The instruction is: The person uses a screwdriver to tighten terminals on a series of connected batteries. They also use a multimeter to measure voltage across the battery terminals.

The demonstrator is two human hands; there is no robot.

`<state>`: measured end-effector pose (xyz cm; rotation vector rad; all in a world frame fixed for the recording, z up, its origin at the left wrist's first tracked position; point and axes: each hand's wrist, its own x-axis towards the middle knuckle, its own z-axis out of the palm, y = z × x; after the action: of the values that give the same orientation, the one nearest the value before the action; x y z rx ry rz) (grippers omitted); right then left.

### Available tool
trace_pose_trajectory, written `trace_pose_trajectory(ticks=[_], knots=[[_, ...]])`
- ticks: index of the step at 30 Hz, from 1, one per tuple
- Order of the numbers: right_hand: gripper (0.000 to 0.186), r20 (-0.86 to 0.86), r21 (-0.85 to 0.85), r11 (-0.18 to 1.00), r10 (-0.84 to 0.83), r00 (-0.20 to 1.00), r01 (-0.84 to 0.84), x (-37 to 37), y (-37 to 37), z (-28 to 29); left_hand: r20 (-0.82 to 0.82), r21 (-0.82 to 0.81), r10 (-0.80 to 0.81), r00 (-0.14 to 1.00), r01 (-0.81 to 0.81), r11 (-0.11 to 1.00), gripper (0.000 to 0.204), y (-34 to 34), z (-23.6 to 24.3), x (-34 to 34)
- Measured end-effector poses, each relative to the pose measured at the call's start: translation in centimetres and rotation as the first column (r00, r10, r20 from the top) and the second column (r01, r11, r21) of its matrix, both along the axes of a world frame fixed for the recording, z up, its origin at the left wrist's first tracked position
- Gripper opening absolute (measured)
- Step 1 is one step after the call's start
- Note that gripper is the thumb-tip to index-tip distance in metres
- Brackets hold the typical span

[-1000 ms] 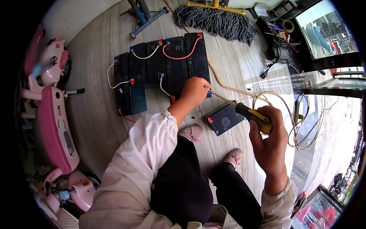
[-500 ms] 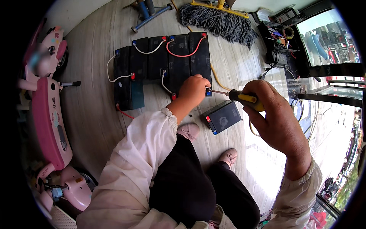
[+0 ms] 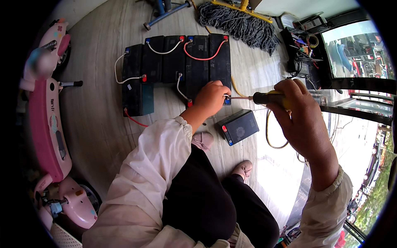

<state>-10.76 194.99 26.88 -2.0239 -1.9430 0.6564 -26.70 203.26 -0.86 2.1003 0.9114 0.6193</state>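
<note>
My right hand [image 3: 300,111] grips a screwdriver [image 3: 264,98] with a black and yellow handle, held level. Its shaft points left, and the tip meets the blue-marked terminal [image 3: 228,100] at the near right corner of the battery block. Close against that terminal, my left hand [image 3: 211,98] has its fingers pinched together; a small pale bit shows at the fingertips, too small to name. Several black batteries [image 3: 173,60] stand side by side, linked by white wires [image 3: 165,53] and a red wire [image 3: 202,59]. Part of the near right battery is hidden under my left hand.
A separate black battery [image 3: 240,127] lies nearer to me on the floor. A loose red wire [image 3: 136,121] trails from the left battery. Beyond are a grey mop [image 3: 240,29] and a blue metal stand [image 3: 167,15]. A pink scooter [image 3: 51,128] stands left; glass doors [image 3: 355,49] are at right.
The screwdriver has swung to a more level line, with my right hand shifted slightly right. My left hand stays at the same terminal. The whole view has shifted slightly.
</note>
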Motion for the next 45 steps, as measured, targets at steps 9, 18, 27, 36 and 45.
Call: trace_pose_trajectory(ticks=[9,18,27,36,45], knots=[[0.028,0.078,0.005,1.000,-0.001,0.997,0.000,-1.1,1.6,0.1,-0.013,0.030,-0.050,0.999,0.051,0.998,0.013,0.0,0.3,-0.1],[0.026,0.141,0.119,0.991,0.042,0.989,-0.059,-1.2,2.0,-0.3,0.006,0.333,-0.040,0.999,0.036,0.942,0.011,0.1,-0.3,-0.9],[0.023,0.166,0.271,0.958,0.049,0.985,-0.093,-1.8,2.6,-0.8,0.053,0.337,-0.016,0.998,-0.003,0.942,0.009,0.1,-0.4,-0.6],[0.023,0.151,0.074,0.997,0.018,0.988,-0.029,-1.2,2.2,-0.2,0.039,0.368,0.014,0.999,-0.028,0.929,0.010,-0.2,-0.3,-0.8],[0.021,0.132,0.035,0.999,-0.023,0.991,0.019,-2.6,1.9,0.5,0.013,0.335,0.011,1.000,-0.015,0.942,0.010,-0.5,-0.4,-0.7]])
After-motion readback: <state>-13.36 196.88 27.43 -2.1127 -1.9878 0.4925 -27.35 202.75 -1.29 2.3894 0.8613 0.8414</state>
